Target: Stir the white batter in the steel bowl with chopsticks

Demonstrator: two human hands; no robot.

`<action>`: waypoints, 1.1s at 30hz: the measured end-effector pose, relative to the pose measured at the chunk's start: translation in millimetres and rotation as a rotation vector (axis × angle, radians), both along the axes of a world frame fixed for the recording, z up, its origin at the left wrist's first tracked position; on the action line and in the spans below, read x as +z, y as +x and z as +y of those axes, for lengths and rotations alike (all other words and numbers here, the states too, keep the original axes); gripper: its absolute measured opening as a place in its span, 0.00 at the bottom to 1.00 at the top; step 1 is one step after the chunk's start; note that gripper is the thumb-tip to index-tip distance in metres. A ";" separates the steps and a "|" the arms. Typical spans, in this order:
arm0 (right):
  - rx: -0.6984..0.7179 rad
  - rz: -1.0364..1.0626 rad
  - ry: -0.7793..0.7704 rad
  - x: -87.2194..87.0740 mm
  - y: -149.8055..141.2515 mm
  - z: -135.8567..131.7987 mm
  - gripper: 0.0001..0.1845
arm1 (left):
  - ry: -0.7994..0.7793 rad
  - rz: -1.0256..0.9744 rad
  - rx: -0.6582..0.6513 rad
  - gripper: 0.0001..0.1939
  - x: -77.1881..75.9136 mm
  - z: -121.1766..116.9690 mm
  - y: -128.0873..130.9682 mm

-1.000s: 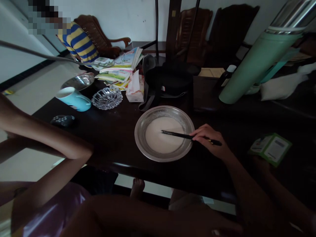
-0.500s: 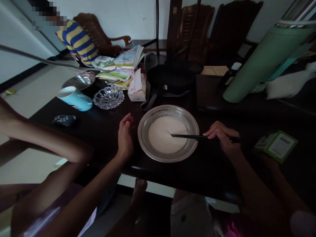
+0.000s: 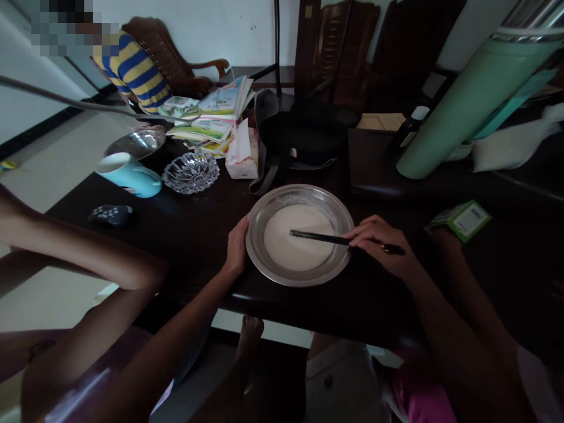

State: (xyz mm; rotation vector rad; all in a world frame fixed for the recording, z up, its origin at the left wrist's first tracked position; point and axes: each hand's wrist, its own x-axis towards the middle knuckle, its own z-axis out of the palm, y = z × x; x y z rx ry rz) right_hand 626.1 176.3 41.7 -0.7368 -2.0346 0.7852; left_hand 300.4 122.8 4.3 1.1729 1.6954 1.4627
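A round steel bowl [image 3: 259,258] with pale, thick batter [image 3: 295,247] in it rests on the dark table. My left hand [image 3: 238,245] grips the bowl's left rim, its fingers partly hidden behind the side. Black chopsticks [image 3: 319,237] are held in my right hand [image 3: 381,242] at the bowl's right edge. Their tips reach into the batter near its middle.
Left of the bowl are a glass dish [image 3: 191,173], a blue mug [image 3: 129,174], a metal bowl [image 3: 136,143] and a mouse [image 3: 111,215]. Behind stand a tissue box [image 3: 242,154] and black bag [image 3: 304,135]. Another person's hand [image 3: 447,244] holds a green box [image 3: 467,220]; a green thermos [image 3: 458,106] leans in view.
My left hand has moved right, from beside the bowl onto its rim. My right hand and the chopsticks have shifted left. The other person's green box has moved left and up.
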 end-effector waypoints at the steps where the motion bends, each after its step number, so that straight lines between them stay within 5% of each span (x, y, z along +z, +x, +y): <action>1: -0.034 0.017 0.011 -0.2 0.9 0.5 0.10 | 0.001 -0.013 0.003 0.22 -1.1 0.4 -0.1; 5: -0.100 0.132 0.009 -1.5 5.6 2.8 0.19 | 0.002 0.001 -0.004 0.23 0.5 0.2 1.3; 10: 0.006 -0.007 0.011 -2.8 1.2 2.5 0.08 | -0.010 0.016 0.011 0.21 7.3 -1.1 4.5; 15: -0.101 0.143 0.007 -3.6 -1.2 0.9 0.19 | -0.009 -0.021 0.016 0.22 4.5 -0.3 4.8; 19: 0.003 0.006 -0.001 -1.3 -3.6 0.0 0.09 | -0.002 -0.011 0.021 0.22 5.0 -0.2 5.2; 23: -0.137 0.135 0.006 -0.2 -0.9 0.7 0.16 | 0.001 -0.035 0.043 0.21 5.7 0.1 6.6; 28: 0.021 0.025 -0.002 -1.0 -3.0 0.9 0.11 | -0.003 -0.012 0.040 0.20 8.2 -1.2 7.8; 33: -0.113 0.142 0.045 -2.2 -0.9 2.4 0.16 | 0.002 -0.017 0.035 0.21 10.0 -2.2 7.7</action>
